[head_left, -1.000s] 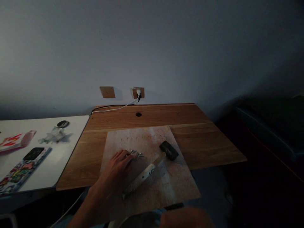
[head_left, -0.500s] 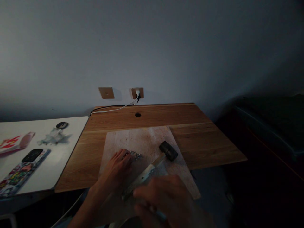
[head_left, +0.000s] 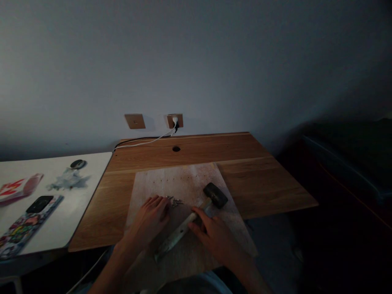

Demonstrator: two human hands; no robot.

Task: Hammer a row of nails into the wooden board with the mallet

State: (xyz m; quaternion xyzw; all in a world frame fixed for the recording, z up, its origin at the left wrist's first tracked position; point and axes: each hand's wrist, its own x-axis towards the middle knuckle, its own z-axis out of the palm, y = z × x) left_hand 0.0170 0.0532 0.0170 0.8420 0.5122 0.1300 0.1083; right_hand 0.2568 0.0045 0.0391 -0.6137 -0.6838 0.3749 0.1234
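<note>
A mallet with a black head and a pale, worn handle lies slanted across a pale wooden board. My right hand has its thumb and forefinger closed about the handle, below the head. Resting on the board left of the mallet is my left hand, its fingers bent and close together. Its fingertips are partly hidden, so anything between them cannot be made out. Small metal screws or nails lie in a loose pile beside those fingers. A row of small dark marks runs along the board's far side.
The board lies on a wooden desk with a cable hole. Cords run to a wall socket. On the white table at left are a phone, a patterned case, crumpled plastic and a red-and-white packet.
My right hand has moved up and forward from near the handle's lower end to its upper part. My left hand stays beside the screws or nails. The view has shifted slightly.
</note>
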